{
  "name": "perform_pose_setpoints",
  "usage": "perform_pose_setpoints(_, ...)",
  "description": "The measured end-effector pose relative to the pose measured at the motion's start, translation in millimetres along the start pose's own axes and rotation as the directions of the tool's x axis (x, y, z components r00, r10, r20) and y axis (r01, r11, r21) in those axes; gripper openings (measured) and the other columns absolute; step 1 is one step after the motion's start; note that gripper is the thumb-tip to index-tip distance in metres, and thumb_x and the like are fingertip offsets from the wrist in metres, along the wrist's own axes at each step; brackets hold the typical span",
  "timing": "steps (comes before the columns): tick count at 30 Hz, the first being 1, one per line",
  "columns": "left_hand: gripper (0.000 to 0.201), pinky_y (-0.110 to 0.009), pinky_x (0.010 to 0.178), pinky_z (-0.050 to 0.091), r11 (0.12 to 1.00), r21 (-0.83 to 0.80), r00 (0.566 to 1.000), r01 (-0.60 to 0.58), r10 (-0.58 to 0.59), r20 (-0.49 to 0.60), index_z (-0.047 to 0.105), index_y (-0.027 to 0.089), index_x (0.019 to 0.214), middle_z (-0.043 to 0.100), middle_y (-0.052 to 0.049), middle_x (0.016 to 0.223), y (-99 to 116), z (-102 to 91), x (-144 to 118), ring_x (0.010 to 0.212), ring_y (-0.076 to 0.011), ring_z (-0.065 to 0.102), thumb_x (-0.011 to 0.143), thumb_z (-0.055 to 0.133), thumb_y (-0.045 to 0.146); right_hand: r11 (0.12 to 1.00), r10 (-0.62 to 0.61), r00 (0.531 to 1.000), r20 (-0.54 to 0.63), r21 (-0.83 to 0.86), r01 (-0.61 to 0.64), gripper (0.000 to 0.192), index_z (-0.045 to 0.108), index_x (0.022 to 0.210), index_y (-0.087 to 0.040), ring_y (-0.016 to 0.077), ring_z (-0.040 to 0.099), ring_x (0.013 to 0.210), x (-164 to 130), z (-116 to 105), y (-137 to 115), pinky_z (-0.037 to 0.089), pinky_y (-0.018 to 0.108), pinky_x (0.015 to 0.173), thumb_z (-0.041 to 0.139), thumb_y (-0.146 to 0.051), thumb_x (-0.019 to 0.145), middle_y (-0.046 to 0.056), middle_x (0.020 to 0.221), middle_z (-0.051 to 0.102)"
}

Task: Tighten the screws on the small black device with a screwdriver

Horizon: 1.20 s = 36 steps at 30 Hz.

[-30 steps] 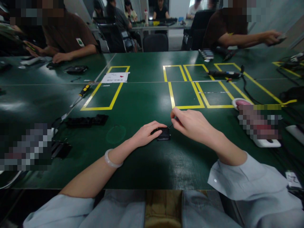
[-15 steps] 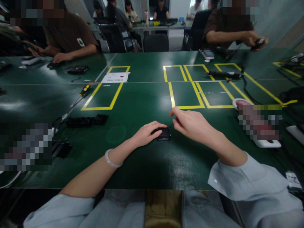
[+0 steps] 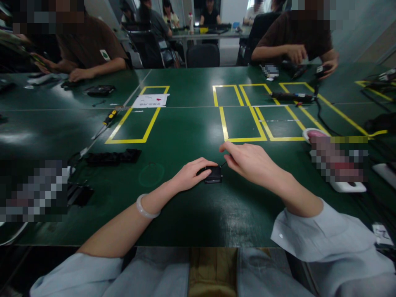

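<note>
- We sit at a wide dark-green counter (image 3: 185, 136) marked with yellow tape rectangles (image 3: 136, 123), in a busy workroom where other people work along the far edge.
- At the far left a person in a brown shirt rests a hand (image 3: 78, 75) on the counter near some dark parts; nearer us lie a yellow-handled screwdriver (image 3: 109, 118) and a black strip-shaped part (image 3: 113, 157).
- Our left hand (image 3: 188, 174) lies flat over a small black device (image 3: 213, 175) in the middle of the near counter, fingers curled over its left side and pinning it down.
- To do this well, we judge the left hand should keep the device steady while the right works at its upper right corner, pulling gently and in line so the fine piece does not bend.
- Our right hand (image 3: 250, 163) hovers just right of the device, thumb and forefinger pinched close on something thin and dark at that corner; what it is, we cannot tell.
- Further right stand a pink round object (image 3: 314, 134) and a white item (image 3: 346, 186).
- Against the frame a second ago, our right hand sits slightly lower and further left, its fingertips stretched flatter, the left hand and device unmoved.
- At the far right, the co-worker's arm (image 3: 324, 62), earlier stretched out rightward, is now drawn in over the counter.
</note>
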<state>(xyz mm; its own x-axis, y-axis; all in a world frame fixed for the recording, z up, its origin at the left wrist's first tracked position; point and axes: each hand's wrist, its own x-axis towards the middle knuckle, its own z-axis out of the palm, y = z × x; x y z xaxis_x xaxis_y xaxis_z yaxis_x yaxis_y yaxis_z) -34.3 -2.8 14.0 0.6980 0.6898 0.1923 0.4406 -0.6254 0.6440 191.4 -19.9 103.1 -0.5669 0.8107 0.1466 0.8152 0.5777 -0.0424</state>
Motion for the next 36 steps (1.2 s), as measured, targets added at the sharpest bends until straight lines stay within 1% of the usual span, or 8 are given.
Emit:
perform_pose_setpoints(6,0.035,-0.031,0.094,0.044,1.0,0.009,1.0,0.003,-0.003,0.0,0.056,0.022,0.126,0.061,-0.006,0.114,-0.1,0.5,-0.8,0.106,-0.0195,0.058,0.1,0.038,0.036,0.998,0.0,1.0,-0.019,0.059,0.001,0.023,0.05,0.112,-0.018,0.0181,0.064,0.071,-1.4,-1.8,-0.6,0.028,0.027,0.058,0.04,-0.03,0.094,0.004,0.084,0.07)
perform_pose_setpoints(9,0.034,-0.031,0.095,0.043,1.0,0.009,1.0,0.004,-0.004,0.002,0.056,0.022,0.126,0.061,-0.006,0.115,-0.3,0.9,-0.9,0.107,-0.0193,0.058,0.1,0.038,0.035,1.0,0.022,1.0,0.0,0.02,-0.022,0.026,0.054,0.103,-0.019,0.0194,0.064,0.07,-0.3,-3.3,-1.5,0.027,0.028,0.058,0.038,-0.039,0.097,0.003,0.078,0.07)
perform_pose_setpoints(12,0.034,-0.031,0.095,0.043,1.0,0.009,1.0,0.005,-0.005,0.001,0.056,0.022,0.126,0.061,-0.006,0.116,0.1,0.8,-0.6,0.107,-0.0192,0.058,0.1,0.039,0.036,0.999,0.038,0.999,0.015,-0.039,-0.037,0.029,0.056,0.097,-0.02,0.0204,0.065,0.07,1.3,-2.6,-1.7,0.025,0.029,0.057,0.034,-0.039,0.098,0.004,0.077,0.07)
perform_pose_setpoints(16,0.036,-0.031,0.095,0.044,1.0,0.004,1.0,0.002,-0.002,0.001,0.056,0.022,0.126,0.061,-0.007,0.116,0.3,0.6,-0.5,0.108,-0.0195,0.058,0.1,0.037,0.037,0.996,0.045,0.999,0.004,-0.082,-0.044,0.027,0.056,0.104,-0.02,0.0205,0.065,0.069,2.1,0.8,-0.8,0.024,0.029,0.056,0.034,-0.034,0.098,0.004,0.078,0.07)
perform_pose_setpoints(21,0.035,-0.031,0.094,0.044,1.0,0.003,1.0,0.003,-0.003,0.0,0.056,0.022,0.126,0.061,-0.006,0.114,-1.0,0.8,-0.8,0.106,-0.0191,0.058,0.1,0.038,0.037,1.0,0.01,0.999,-0.048,-0.006,-0.01,0.029,0.049,0.12,-0.018,0.0184,0.065,0.071,-0.4,1.6,-0.8,0.03,0.027,0.059,0.036,-0.025,0.094,0.004,0.082,0.071)
perform_pose_setpoints(26,0.034,-0.03,0.093,0.044,1.0,0.005,1.0,0.001,-0.001,-0.005,0.056,0.022,0.126,0.061,-0.006,0.113,-0.4,0.4,-0.9,0.105,-0.0189,0.058,0.1,0.039,0.035,0.999,0.016,1.0,-0.022,0.032,-0.015,0.027,0.053,0.114,-0.018,0.0192,0.066,0.076,-0.8,-3.4,-2.7,0.031,0.028,0.062,0.038,-0.03,0.096,0.005,0.085,0.072)
perform_pose_setpoints(31,0.034,-0.03,0.094,0.044,1.0,0.007,1.0,-0.003,0.003,-0.004,0.056,0.022,0.126,0.061,-0.006,0.116,-0.7,0.7,-0.8,0.107,-0.0188,0.058,0.1,0.039,0.035,0.997,0.044,0.998,0.042,-0.066,-0.041,0.032,0.06,0.096,-0.02,0.0204,0.066,0.07,1.4,-4.1,-3.2,0.026,0.029,0.058,0.034,-0.039,0.098,0.005,0.076,0.071)
perform_pose_setpoints(36,0.034,-0.031,0.095,0.043,1.0,0.001,1.0,-0.002,0.002,-0.005,0.056,0.022,0.125,0.061,-0.006,0.116,-1.1,1.1,-0.5,0.107,-0.0188,0.058,0.099,0.039,0.035,0.996,0.039,0.999,0.024,-0.082,-0.037,0.028,0.057,0.109,-0.021,0.0206,0.066,0.069,1.0,-1.5,-2.6,0.025,0.029,0.057,0.034,-0.031,0.097,0.004,0.077,0.071)
